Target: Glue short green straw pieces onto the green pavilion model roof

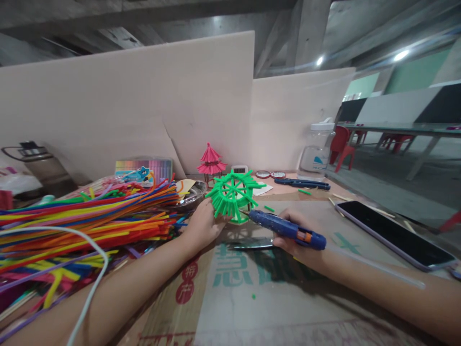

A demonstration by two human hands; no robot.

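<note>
A small pavilion model of bright green pipe cleaners (233, 190) stands at the middle of the board, its spoked roof ringed with short stems. My left hand (206, 225) is closed at its left lower side, fingertips partly hidden behind the stems. In my right hand (300, 240) is a blue glue gun (279, 225), its nozzle pointing left at the model's lower right side. A clear glue stick (382, 267) trails from its back. Below the gun, a shiny metal blade-like tool (252, 244) reaches left from near my right fingers; whether they touch it I cannot tell.
Colourful pipe cleaners (90, 221) are heaped at the left, beside a metal bowl (192, 196). A pink pagoda model (211, 161) stands behind. Farther right are a dark blue tool (302, 183), a clear jug (315, 154) and a phone (392, 233). A white cable (97, 247) crosses the left foreground.
</note>
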